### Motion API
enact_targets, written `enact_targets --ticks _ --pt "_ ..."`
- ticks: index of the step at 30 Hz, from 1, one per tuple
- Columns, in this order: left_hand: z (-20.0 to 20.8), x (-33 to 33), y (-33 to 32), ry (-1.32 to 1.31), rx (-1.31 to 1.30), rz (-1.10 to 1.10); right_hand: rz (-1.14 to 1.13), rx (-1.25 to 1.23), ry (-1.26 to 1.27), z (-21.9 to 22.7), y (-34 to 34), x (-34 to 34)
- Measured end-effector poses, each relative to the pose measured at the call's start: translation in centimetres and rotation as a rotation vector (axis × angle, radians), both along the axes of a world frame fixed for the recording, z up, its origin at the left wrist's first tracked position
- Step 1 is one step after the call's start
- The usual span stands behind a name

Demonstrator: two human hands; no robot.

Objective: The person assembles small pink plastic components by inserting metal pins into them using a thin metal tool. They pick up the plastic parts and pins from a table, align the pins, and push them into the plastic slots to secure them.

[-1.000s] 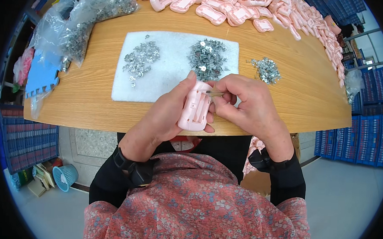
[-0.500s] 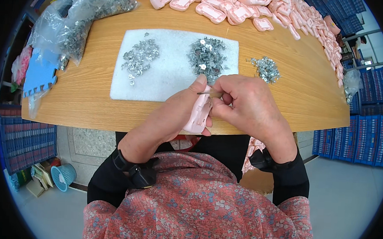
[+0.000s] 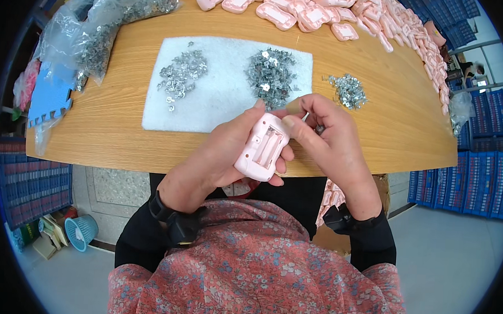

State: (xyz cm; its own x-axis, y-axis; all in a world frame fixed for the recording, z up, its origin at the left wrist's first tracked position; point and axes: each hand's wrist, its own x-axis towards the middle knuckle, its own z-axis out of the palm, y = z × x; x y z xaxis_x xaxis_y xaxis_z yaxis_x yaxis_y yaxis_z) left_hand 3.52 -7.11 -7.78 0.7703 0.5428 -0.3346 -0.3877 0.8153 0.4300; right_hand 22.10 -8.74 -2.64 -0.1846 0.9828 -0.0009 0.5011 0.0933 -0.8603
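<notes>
Around the turquoise basket [image 3: 81,232], I'm seeing cream book-like slabs [image 3: 53,235] leaning just left and blue racks [image 3: 34,195] standing beyond it.

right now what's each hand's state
Left hand: closed, holding the pink plastic housing.
Right hand: curled at the housing's upper right; what it grips, if anything, cannot be told.

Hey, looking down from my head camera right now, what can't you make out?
In the head view:
- Underside of the pink case: turned away, with the left hand wrapped around it.
- What the right hand holds: mostly covered by its own curled fingers.
- Single pieces in the dark metal pile: too small and overlapping to count.
- Far part of the pink heap: cut off by the top edge.
</notes>
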Motion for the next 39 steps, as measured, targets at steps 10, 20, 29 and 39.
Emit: enact_targets --ticks 10,20,29,39 --pt "-1.6 -0.2 -0.1 0.337 0.428 0.079 0.006 -0.354 0.292 -1.6 0.1 1.2" --pt "1.3 -0.5 -0.7 0.798 1.138 -0.017 -0.030 -0.374 0.328 -1.4 -0.7 1.1" --pt "-0.1 -1.8 -0.5 0.002 0.164 0.108 -0.067 -0.172 0.500 -2.4 -1.3 0.5" --pt "-1.0 -1.8 -1.0 -0.261 0.021 -0.043 0.010 -0.267 0.409 -2.1 -0.4 0.3"
